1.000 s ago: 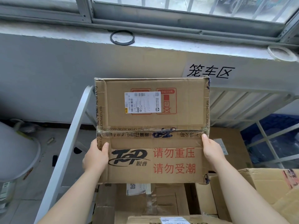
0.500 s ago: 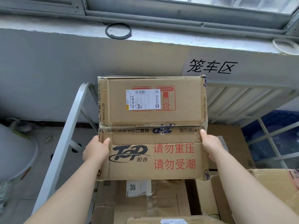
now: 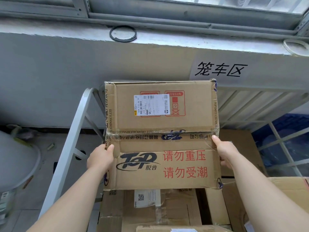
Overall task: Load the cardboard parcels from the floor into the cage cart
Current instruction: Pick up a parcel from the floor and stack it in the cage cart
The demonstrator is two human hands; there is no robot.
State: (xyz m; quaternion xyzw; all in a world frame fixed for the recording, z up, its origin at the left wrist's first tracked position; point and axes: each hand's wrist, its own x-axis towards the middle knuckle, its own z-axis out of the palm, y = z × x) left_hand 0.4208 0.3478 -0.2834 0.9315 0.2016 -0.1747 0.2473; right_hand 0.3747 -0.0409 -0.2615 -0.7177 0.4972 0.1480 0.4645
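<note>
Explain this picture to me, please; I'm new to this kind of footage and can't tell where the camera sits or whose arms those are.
There is no machine here. The camera is worn on a person's head and looks forward and down, so the two bare arms are the wearer's own. The left hand and right hand grip the sides of a cardboard box, held up in front of a grey wall. The box bears a white shipping label and red print. Under it lie more cardboard parcels, apparently inside the cage cart, whose grey metal frame rises on the left. A paper sign hangs on the wall, and a black ring lies on the window ledge.
</note>
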